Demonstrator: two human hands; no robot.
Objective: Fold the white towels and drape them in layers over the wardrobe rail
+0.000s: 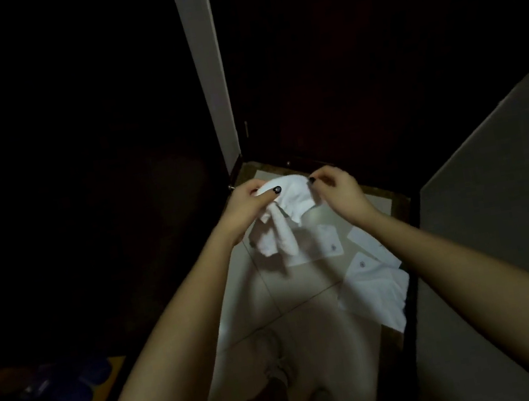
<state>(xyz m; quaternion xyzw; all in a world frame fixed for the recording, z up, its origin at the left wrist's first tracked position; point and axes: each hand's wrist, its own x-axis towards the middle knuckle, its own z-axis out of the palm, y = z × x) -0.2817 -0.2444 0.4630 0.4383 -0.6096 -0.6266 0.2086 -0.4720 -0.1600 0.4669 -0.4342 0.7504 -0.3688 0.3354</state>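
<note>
White terry towel (287, 209) hangs bunched in the air between both hands above the floor (285, 297): the left hand (250, 204) grips one end, the right hand (335, 189) pinches its top edge. Folding seems underway; next it needs spreading flat. More towels (374, 290) lie near the floor's right edge.

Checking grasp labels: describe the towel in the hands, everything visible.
The towel is white soft cloth, crumpled, not yet folded. The left hand and right hand pinch its upper edge, held in the air; the rest hangs in bunched folds above the pale floor tiles, touching nothing else that shows.
</note>
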